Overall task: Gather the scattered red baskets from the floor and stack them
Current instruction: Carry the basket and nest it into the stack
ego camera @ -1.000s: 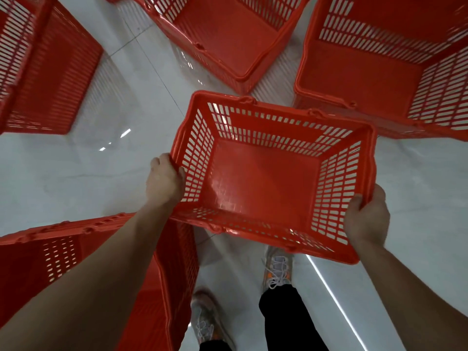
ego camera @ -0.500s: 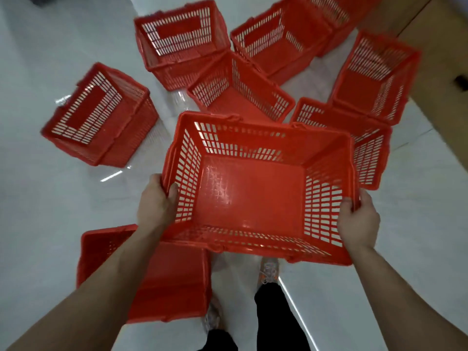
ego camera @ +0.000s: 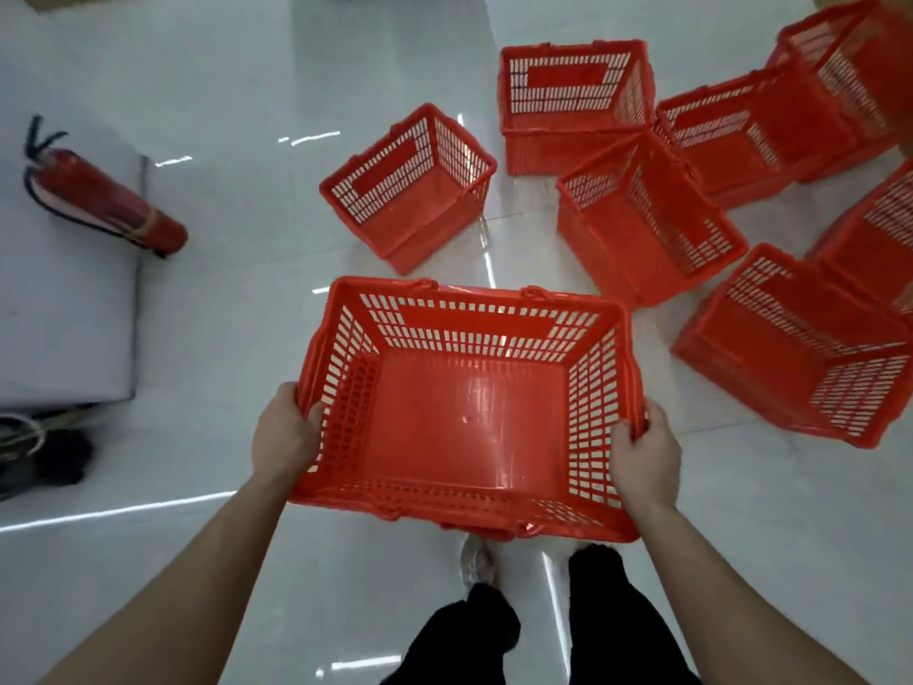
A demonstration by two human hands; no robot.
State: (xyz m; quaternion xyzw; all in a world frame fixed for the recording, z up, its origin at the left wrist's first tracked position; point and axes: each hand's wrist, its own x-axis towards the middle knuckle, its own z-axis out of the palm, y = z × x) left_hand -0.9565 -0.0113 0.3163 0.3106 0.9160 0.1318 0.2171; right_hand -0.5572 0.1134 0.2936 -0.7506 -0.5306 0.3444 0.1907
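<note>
Held basket: I had the held basket [ego camera: 464,427] in the air at frame centre, open side up, empty and roughly level. It hung above the shoe [ego camera: 477,566] and apart from every other basket.
Left hand: the left hand [ego camera: 284,435] was clamped on the rim of its nine o'clock end wall, fingers curled over the edge.
Right hand: the right hand [ego camera: 644,449] was clamped the same way on the three o'clock end rim.
Loose baskets: the rest sat on the glossy floor [ego camera: 222,91] from twelve round to three o'clock. The nearest basket [ego camera: 410,200] stood alone at twelve, apparently upright, turned at an angle to mine. The tipped basket [ego camera: 647,224] at one o'clock leaned among a crowded group. Those at the far right were blurred.
Step, as I read it: carrying this one to a base. No stack showed in frame.
Doing it well: I judged the nearest basket the best base, since nothing touched it. I would have turned mine until the long sides matched and held both ends at equal height. Then I would have lowered it straight down so the tapered walls nested without wedging. The handles seemed folded along the long rims, and they belonged outside.
Hazard: the base could skate on that polished floor, so it called for a gentle set-down. The fire extinguisher [ego camera: 103,200] at ten o'clock lay well apart.
</note>
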